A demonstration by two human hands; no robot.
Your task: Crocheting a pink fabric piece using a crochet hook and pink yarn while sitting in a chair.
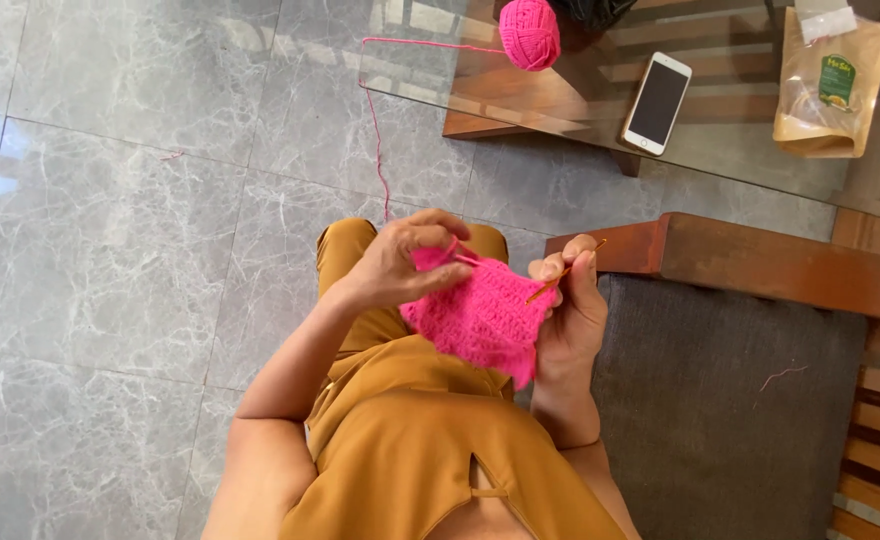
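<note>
Currently mid-stitch: left hand (397,265) pinches the top edge of the bright pink crocheted yarn panel (480,315), grip closed on the fabric, with the working strand seemingly run over its fingers. Right hand (572,315) has its grip closed round a thin orange-gold crochet hook (563,275), tip at the panel's upper right edge. Panel sits above the lap, between both hands.

Next move, as I judge it: hook needs to enter the edge loop cleanly while the left hand keeps tension.

Relative to the panel: pink yarn ball (530,32) far above on the glass-topped wooden table (520,105), its pink strand (378,150) trailing down across the grey marble floor (110,250). White smartphone (657,102) and brown paper pouch (832,85) up-right. Dark seat cushion (730,400) right.

Obstructions: none at the hands; long slack strand could snag on the table edge.
</note>
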